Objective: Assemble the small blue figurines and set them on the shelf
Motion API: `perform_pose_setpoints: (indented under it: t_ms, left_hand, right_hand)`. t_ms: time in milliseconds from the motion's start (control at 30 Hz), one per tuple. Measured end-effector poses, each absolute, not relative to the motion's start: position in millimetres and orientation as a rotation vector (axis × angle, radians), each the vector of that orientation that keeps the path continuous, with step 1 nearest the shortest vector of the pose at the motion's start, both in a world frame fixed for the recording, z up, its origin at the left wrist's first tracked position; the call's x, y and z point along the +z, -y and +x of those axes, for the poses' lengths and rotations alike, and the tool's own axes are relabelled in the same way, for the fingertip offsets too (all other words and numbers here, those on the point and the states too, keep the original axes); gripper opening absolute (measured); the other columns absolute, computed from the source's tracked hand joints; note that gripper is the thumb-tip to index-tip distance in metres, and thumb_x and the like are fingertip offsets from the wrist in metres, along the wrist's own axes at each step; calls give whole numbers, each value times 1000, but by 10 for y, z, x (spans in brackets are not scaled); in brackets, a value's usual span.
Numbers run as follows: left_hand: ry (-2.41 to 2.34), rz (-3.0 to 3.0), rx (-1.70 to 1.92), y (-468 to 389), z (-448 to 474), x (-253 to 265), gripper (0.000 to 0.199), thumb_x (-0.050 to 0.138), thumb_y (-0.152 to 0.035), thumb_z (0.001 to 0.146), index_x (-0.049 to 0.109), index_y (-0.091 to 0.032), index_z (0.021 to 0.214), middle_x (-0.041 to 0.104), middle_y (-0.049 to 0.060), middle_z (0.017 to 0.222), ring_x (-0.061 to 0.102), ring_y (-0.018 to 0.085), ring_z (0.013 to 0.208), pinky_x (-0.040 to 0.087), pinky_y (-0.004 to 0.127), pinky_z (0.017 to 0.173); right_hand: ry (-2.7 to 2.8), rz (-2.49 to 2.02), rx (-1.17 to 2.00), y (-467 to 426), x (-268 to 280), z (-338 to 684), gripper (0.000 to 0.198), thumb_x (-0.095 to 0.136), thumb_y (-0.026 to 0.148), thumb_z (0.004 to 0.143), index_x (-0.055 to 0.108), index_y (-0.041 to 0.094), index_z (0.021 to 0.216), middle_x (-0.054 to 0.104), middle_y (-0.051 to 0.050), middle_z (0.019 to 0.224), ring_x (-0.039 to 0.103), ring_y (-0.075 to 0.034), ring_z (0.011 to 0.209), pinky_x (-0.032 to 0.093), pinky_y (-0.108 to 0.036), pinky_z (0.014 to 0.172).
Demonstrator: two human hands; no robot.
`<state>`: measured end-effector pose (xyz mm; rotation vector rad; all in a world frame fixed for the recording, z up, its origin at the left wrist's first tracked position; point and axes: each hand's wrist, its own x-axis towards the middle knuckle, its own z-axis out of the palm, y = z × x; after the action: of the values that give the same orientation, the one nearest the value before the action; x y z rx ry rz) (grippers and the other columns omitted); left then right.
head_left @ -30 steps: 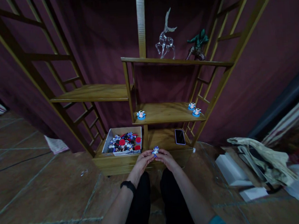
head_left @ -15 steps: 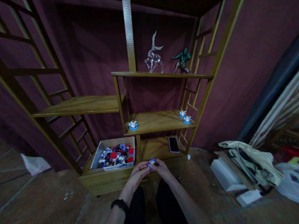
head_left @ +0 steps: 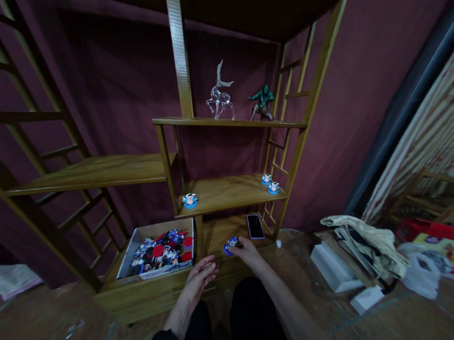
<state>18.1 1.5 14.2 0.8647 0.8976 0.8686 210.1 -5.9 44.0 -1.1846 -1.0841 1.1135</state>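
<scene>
A small blue-and-purple figurine (head_left: 231,244) with a round base is gripped in the fingers of my right hand (head_left: 248,253), just in front of the lower shelf. To its left, my left hand (head_left: 201,276) is apart from the figurine, palm turned inward, its fingers loosely stretched and holding nothing. Close to that hand stands a white box (head_left: 124,256) full of similar figurines and red discs. On the middle shelf (head_left: 228,193), one light-blue figurine (head_left: 190,200) sits at the left, and two more, a front one (head_left: 274,188) and a rear one (head_left: 266,179), sit at the right.
A phone (head_left: 255,226) lies on the lower shelf. Above, a clear deer statuette (head_left: 220,97) and a green-hooded figure (head_left: 262,104) stand on the upper shelf. Cloth (head_left: 366,243), white boxes (head_left: 331,271) and a plastic bag (head_left: 422,270) lie on the floor at the right.
My left hand has let go of the figurine and moved away to the left. My right hand keeps it, now tilted with its base showing. The view has shifted to the right.
</scene>
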Motion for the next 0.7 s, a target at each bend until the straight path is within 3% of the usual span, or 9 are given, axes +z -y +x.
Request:
perform_pose_setpoints:
  t_ms: [400, 700]
  left_hand:
    - [-901, 878, 851, -55, 156, 161, 44, 76, -33, 61, 66, -18, 102, 69, 10, 91, 65, 17, 76, 48, 25, 68]
    - [-922, 857, 830, -119, 146, 70, 45, 75, -35, 62, 65, -17, 103, 70, 9, 90, 65, 17, 77, 47, 25, 69]
  right_hand:
    - [1231, -1143, 652, -601, 2016, 3249, 39, 75, 41, 53, 58, 19, 80, 63, 1, 75, 59, -14, 73, 47, -31, 78]
    - [1350, -1421, 549, -1086, 2064, 3532, 26, 72, 32, 56, 58, 16, 72, 60, 3, 62, 53, -10, 57, 45, -25, 63]
